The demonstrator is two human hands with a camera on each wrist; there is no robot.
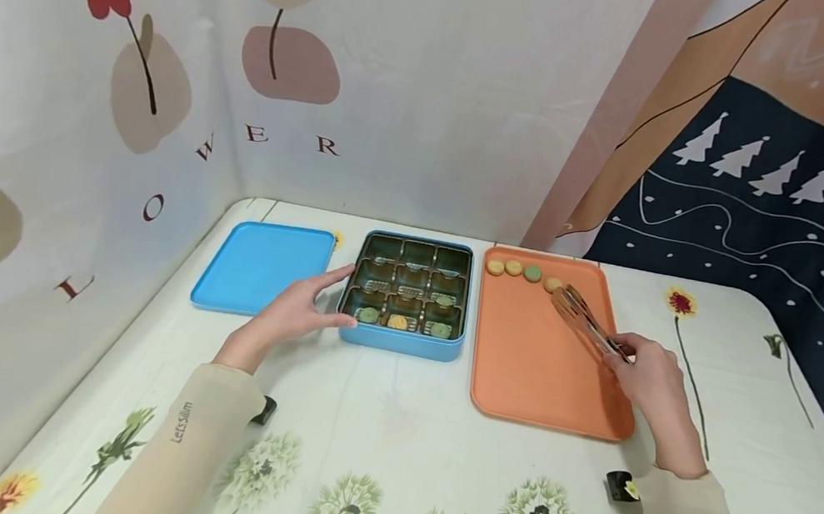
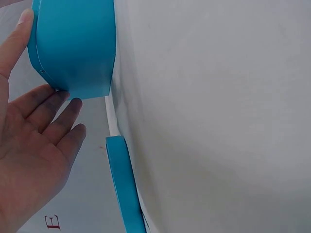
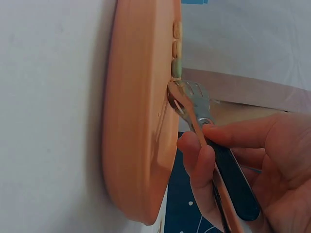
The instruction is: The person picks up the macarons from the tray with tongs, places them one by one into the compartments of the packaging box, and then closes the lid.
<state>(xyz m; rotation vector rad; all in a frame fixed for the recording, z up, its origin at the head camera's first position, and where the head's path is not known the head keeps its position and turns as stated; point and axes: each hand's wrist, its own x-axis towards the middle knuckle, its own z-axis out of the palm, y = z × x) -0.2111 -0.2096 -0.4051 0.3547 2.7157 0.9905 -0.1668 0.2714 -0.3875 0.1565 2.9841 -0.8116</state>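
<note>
Metal tongs (image 3: 235, 182) in the right hand (image 1: 648, 374), gripped between thumb and curled fingers along the dark-panelled handles. Tips down at a yellow biscuit (image 1: 552, 285) near the far edge of an orange tray (image 1: 543, 371); impossible to tell whether pinched or merely touched. Just left of the tips, a green biscuit (image 1: 532, 274), then two more yellow biscuits (image 1: 513, 268) in line toward the far left corner.

Left hand (image 1: 293, 311) spread wide, with thumb at the front left corner of a blue box (image 1: 403, 341) and fingers at its left side. Inside, nine dark compartments (image 1: 383, 247): green biscuit front left, yellow front middle, green front right; something greenish in the middle row, right, too faint to make out.

Left of the box, flat on the desk (image 1: 394, 431), a blue lid (image 1: 260, 266). Beyond, a pale hanging (image 1: 438, 84) with printed letters; farther right, dark blue fabric (image 1: 720, 264) with white trees.
</note>
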